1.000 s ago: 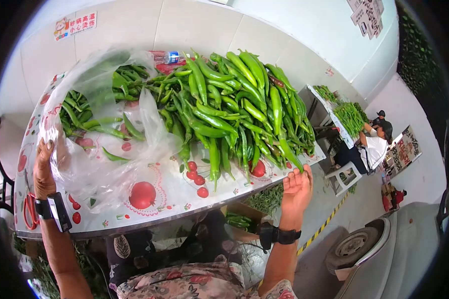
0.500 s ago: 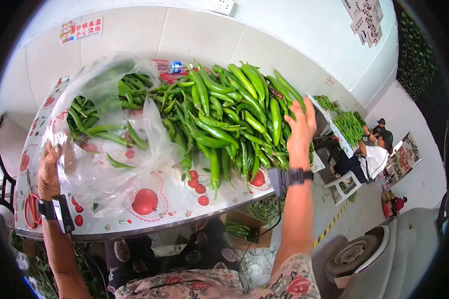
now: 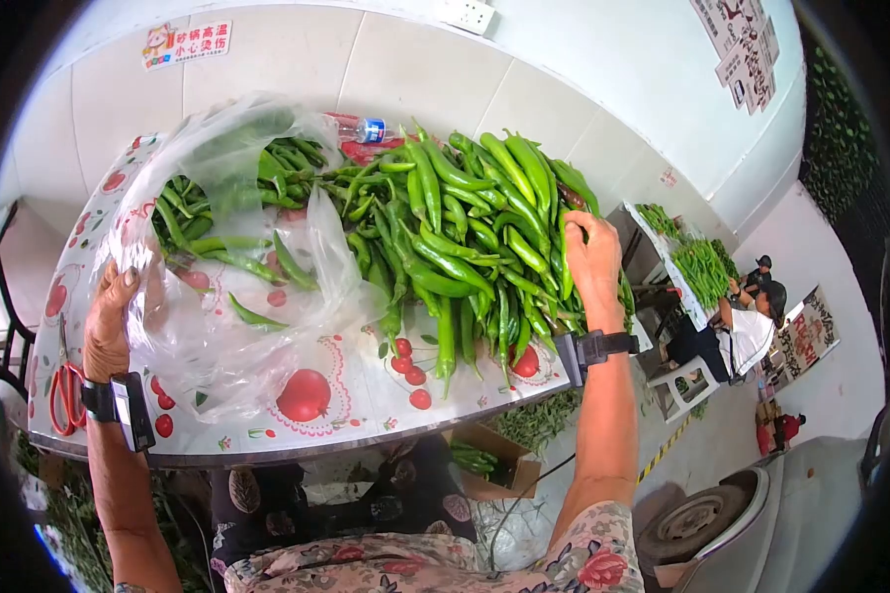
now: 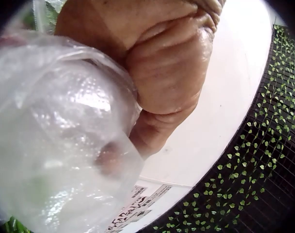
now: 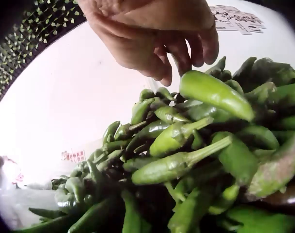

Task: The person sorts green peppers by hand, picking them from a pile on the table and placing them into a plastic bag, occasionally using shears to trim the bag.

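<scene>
My left hand [image 3: 109, 321] grips the rim of a clear plastic bag [image 3: 203, 366] at the table's left; in the left wrist view the film [image 4: 65, 145] covers part of the fingers. Several green peppers lie inside and at the mouth of the bag. To its right spreads a large heap of long green peppers [image 3: 455, 262]. At the heap's right side my right hand [image 3: 595, 262] pinches the end of one green pepper [image 5: 215, 94] between curled fingers. The pepper rests over the others in the right wrist view.
Red-handled scissors [image 3: 67, 395] lie left of my left wrist. A plastic bottle [image 3: 366, 128] lies behind the heap by the wall. Below the table's front edge stands a cardboard box [image 3: 509, 465]. Farther right, people sit by another pepper-laden table [image 3: 697, 296].
My right hand has risen from the table's front edge to the heap's right side, and its fingers have curled onto a pepper. My left hand keeps its hold on the bag.
</scene>
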A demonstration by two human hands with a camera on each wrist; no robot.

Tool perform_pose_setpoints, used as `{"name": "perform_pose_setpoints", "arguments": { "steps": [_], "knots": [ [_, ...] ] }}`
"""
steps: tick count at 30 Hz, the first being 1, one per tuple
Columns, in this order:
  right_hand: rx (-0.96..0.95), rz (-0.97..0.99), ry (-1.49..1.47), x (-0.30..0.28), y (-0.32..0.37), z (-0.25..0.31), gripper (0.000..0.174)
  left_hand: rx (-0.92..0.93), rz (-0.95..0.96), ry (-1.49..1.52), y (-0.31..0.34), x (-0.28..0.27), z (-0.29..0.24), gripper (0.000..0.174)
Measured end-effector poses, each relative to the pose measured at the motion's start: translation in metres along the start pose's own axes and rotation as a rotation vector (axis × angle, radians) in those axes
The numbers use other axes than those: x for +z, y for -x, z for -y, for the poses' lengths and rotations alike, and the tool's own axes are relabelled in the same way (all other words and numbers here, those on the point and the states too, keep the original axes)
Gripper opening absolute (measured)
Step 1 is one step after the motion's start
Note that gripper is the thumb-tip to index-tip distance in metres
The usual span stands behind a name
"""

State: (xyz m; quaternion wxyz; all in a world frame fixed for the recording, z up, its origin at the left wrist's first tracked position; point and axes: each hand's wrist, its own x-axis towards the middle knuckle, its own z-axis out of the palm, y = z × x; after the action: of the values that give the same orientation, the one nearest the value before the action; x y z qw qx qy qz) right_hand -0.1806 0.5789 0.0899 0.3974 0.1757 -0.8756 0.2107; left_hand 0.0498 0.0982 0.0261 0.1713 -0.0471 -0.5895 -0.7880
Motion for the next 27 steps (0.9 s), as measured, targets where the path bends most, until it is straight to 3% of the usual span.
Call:
{"name": "perform_pose_setpoints", "arguments": {
  "steps": [2, 6, 9, 12, 18, 21, 24, 27],
  "knots": [
    [-0.122, -0.008, 0.088, -0.002, 0.002, 0.008, 0.016, 0.007, -0.017, -0.017, -0.001, 0.001, 0.002, 0.061],
    [-0.101, -0.045, 0.161, -0.009, 0.003, 0.02, 0.016, 0.024, -0.063, -0.033, -0.002, 0.0, 0.006, 0.057],
    [0.122, 0.081, 0.013, -0.004, -0.003, 0.017, 0.023, 0.03, -0.1, -0.033, -0.002, -0.001, 0.006, 0.055],
    [0.169, 0.134, 0.073, 0.003, -0.012, 0.01, 0.03, 0.026, -0.036, -0.058, -0.003, -0.009, 0.009, 0.055],
    [0.288, 0.24, -0.186, 0.003, -0.031, 0.001, 0.03, 0.063, -0.144, -0.116, -0.004, -0.007, 0.011, 0.054],
    [0.262, 0.219, -0.36, -0.002, -0.021, 0.004, 0.025, 0.058, -0.108, -0.065, -0.003, -0.009, 0.012, 0.053],
    [0.224, 0.035, -0.326, -0.002, 0.003, 0.0, 0.026, 0.039, -0.06, -0.128, -0.006, -0.023, 0.014, 0.073],
    [0.259, 0.016, -0.081, -0.006, 0.03, 0.007, 0.034, 0.011, -0.053, -0.125, -0.008, -0.032, 0.018, 0.074]
  ]
}}
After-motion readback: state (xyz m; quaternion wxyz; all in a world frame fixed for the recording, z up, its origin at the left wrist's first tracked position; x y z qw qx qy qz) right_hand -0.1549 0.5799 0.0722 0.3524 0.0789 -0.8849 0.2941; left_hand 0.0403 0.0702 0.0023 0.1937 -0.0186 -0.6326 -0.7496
